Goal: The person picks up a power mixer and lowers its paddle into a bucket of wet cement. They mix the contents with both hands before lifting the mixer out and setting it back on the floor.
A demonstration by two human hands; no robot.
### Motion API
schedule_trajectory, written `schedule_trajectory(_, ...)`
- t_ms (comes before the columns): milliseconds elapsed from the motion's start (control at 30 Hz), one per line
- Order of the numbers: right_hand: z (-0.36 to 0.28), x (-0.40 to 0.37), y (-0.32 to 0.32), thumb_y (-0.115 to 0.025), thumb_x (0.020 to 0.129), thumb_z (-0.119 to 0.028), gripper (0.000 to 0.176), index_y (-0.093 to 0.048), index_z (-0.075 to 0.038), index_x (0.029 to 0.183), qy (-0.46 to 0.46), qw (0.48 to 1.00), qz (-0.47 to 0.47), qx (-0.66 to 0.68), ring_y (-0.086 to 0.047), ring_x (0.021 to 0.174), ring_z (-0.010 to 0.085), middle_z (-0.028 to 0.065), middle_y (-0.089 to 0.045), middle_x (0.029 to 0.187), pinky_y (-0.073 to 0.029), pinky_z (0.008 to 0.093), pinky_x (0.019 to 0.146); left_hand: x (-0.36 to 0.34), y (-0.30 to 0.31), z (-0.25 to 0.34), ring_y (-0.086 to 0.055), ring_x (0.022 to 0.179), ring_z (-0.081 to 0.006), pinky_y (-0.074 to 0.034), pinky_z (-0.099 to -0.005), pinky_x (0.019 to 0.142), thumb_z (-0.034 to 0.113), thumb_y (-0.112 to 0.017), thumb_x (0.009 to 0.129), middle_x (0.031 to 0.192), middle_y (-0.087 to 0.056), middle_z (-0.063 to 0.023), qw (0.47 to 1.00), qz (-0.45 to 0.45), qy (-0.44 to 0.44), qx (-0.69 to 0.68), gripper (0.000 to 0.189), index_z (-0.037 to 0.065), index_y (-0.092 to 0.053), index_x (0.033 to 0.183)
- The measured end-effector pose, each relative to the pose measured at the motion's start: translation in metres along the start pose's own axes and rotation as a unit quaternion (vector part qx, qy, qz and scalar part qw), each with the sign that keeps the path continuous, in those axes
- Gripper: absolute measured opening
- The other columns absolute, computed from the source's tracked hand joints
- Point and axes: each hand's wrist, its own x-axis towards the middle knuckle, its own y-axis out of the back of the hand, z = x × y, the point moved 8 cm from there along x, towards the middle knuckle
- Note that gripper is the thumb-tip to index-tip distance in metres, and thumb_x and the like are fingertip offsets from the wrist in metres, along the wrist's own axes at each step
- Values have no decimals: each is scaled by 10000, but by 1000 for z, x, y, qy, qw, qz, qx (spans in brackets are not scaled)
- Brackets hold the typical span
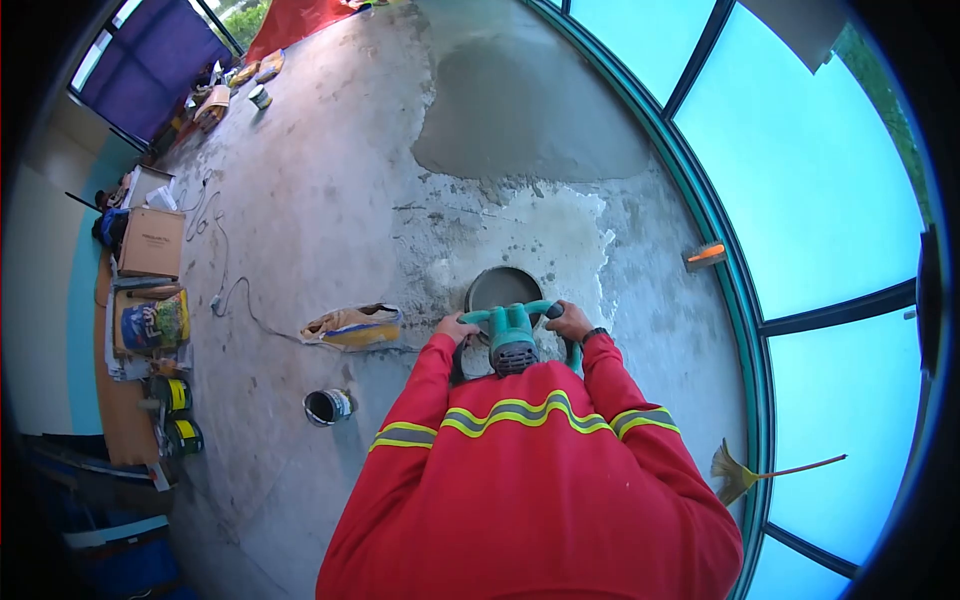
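Observation:
A green power mixer (512, 332) with a dark vented motor end is in front of my chest. My left hand (455, 328) is wrapped round its left handle, and my right hand (571, 321) grips the handle on the right, a dark band at that wrist. Just beyond the mixer stands a round dark bucket (469, 293) with smooth grey wet mix (503, 287) inside. The mixer's lower end is hidden behind its body. To the left of my left hand lies an opened paper bag (352, 328).
A small pail (330, 406) stands left of me. Wet grey screed (530, 110) covers the floor ahead. A float (704, 256) and a broom (735, 472) are by the glass wall at right. A cable (226, 262), cardboard box (152, 242) and paint tins (180, 437) are at left.

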Motion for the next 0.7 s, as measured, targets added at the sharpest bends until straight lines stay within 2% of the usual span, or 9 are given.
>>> schedule_trajectory(100,-1,-2,0,-732,626,-237,440,-615,-27,994,-7,1000,-5,5,-633,728,235,117,-648,791,-503,365,678,-2,-1,6,-589,508,-149,-486,-318,492,122,-732,703,639,-607,-63,1000,-7,-18,19,232,24,-605,870)
schedule_trajectory(200,-8,-4,4,-726,610,-269,439,-625,-20,956,5,1000,11,-2,-649,761,289,154,-660,805,-508,384,711,-5,0,10,-585,506,-147,-485,-316,491,114,-732,703,647,-608,-64,1000,2,-10,14,237,14,-600,873)
schedule_trajectory(400,-8,-4,4,-729,610,-261,472,-609,-13,994,-4,1000,0,-1,-628,742,254,132,-646,803,-493,369,688,-7,-1,8,-583,511,-148,-487,-318,491,106,-732,704,660,-610,-63,1000,0,4,-4,236,23,-607,886)
schedule_trajectory(500,-11,-4,4,-718,613,-273,445,-622,-20,967,2,1000,2,-14,-651,770,303,166,-661,814,-513,385,714,-10,0,5,-582,512,-146,-485,-317,488,107,-732,706,660,-610,-61,1000,9,7,-1,237,26,-608,890)
schedule_trajectory(600,-13,-2,3,-728,607,-254,448,-611,-12,965,-3,1000,0,-18,-619,722,248,127,-635,778,-490,366,677,-9,1,-1,-579,509,-147,-483,-317,486,102,-732,705,659,-610,-62,1000,9,-2,-8,236,23,-605,887)
schedule_trajectory(700,-18,0,1,-726,608,-246,430,-615,-14,953,11,1000,-2,-11,-617,714,242,123,-634,773,-491,361,669,-12,3,-7,-574,500,-153,-480,-319,481,91,-731,705,650,-605,-68,1000,7,-7,-29,231,16,-597,878)
